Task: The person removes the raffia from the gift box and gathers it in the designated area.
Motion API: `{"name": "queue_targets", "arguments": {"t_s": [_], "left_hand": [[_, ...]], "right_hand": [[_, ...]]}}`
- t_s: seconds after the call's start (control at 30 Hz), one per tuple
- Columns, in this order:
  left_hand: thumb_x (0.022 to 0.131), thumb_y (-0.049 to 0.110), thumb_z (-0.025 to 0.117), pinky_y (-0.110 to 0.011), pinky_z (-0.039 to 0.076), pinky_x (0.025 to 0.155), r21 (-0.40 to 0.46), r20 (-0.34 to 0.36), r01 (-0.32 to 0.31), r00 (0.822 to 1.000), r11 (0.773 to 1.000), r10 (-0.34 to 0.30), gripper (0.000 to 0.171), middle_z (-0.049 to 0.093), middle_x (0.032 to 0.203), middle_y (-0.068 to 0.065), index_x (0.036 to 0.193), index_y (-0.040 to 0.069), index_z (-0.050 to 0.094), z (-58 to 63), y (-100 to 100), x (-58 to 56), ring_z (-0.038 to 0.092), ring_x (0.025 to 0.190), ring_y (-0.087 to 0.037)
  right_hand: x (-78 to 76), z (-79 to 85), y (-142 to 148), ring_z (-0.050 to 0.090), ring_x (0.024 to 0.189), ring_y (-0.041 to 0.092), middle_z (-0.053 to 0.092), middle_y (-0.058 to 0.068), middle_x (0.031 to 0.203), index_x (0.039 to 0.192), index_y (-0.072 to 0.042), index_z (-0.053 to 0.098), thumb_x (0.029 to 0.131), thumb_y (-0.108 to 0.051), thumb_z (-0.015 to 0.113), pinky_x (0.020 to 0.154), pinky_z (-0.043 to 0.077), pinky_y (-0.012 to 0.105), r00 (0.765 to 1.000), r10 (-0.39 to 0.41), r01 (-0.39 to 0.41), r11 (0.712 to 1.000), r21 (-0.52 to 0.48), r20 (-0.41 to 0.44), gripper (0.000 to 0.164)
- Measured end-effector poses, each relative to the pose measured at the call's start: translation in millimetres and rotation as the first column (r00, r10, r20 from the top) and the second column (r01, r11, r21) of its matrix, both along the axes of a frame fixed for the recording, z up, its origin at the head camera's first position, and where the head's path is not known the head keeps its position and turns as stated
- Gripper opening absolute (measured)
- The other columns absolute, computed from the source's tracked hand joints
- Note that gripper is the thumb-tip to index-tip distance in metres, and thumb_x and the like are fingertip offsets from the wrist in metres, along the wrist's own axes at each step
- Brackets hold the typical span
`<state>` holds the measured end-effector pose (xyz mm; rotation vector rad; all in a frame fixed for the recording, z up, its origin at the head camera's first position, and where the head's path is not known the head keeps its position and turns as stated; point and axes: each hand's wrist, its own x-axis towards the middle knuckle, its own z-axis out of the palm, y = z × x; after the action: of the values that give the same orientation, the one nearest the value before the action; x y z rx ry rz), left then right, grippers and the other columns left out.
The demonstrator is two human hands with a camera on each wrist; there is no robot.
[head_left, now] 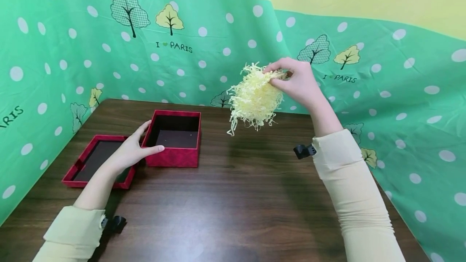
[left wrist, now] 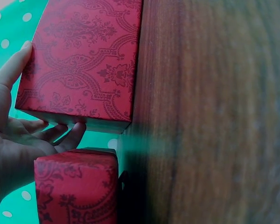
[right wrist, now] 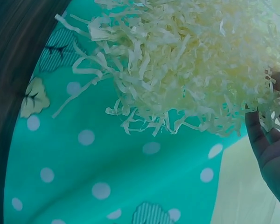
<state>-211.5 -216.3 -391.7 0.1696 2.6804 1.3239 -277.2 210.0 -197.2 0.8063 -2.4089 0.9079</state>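
A red patterned box point(head_left: 172, 157) stands on the table with its top uncovered and its dark inside showing. My left hand point(head_left: 129, 151) holds it at the near left corner, thumb on the front wall and fingers along the left side. In the left wrist view, the fingertips point(left wrist: 78, 128) touch the box's side. Above the table, right of the box, my right hand point(head_left: 295, 78) pinches a loose clump of pale yellow shredded paper point(head_left: 256, 98) by its upper right part. The clump hangs in the air, strands dangling; it fills much of the right wrist view.
The red box lid point(head_left: 78, 167) lies upturned left of the box, partly behind my left forearm. The dark wooden table point(head_left: 218, 213) ends at a green dotted cloth point(head_left: 204, 47) hanging behind and at both sides. A few tiny specks lie on the box floor.
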Motion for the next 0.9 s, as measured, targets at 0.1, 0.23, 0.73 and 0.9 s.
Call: {"name": "queue_targets", "arguments": {"t_s": [0.1,0.23,0.73,0.9], "left_hand": [[0.079,0.056,0.067,-0.070,0.028,0.098,-0.004,-0.001,0.000,1.000,1.000,0.000,0.105,0.009,0.157,-0.018,0.153,0.027,-0.002,0.6,0.4,0.4,0.015,0.139,-0.045],[0.079,0.057,0.067,-0.070,0.029,0.098,-0.004,-0.001,0.001,1.000,1.000,-0.001,0.106,0.009,0.157,-0.018,0.153,0.027,-0.002,1.0,1.3,0.6,0.015,0.139,-0.045],[0.079,0.056,0.068,-0.068,0.029,0.100,0.002,-0.009,0.011,1.000,1.000,-0.011,0.106,0.009,0.157,-0.016,0.153,0.026,-0.001,1.6,0.1,0.6,0.016,0.139,-0.044],[0.079,0.056,0.068,-0.067,0.030,0.100,0.005,-0.017,0.010,1.000,1.000,-0.010,0.106,0.009,0.157,-0.016,0.153,0.025,0.000,-0.9,-1.6,-0.8,0.016,0.139,-0.043]], "right_hand": [[-0.7,-4.5,11.1,0.056,0.087,0.001,0.070,0.003,0.101,0.096,-0.013,0.074,0.079,-0.001,0.067,0.068,0.044,0.019,1.000,-0.030,0.030,0.999,0.012,-0.006,0.021],[-0.7,-11.7,25.7,0.054,0.083,0.002,0.069,0.004,0.100,0.096,-0.011,0.073,0.080,-0.002,0.066,0.069,0.044,0.019,0.998,-0.069,0.069,0.997,0.043,-0.012,0.021],[-11.6,-62.5,65.7,0.051,0.076,0.008,0.069,0.007,0.104,0.100,-0.010,0.073,0.079,-0.002,0.068,0.064,0.041,0.018,0.983,-0.181,0.181,0.983,0.027,0.013,0.022],[-15.4,-77.8,70.4,0.050,0.075,0.006,0.069,0.004,0.097,0.098,-0.011,0.073,0.078,-0.002,0.069,0.063,0.041,0.017,0.980,-0.196,0.197,0.980,0.018,-0.025,0.022]]}}
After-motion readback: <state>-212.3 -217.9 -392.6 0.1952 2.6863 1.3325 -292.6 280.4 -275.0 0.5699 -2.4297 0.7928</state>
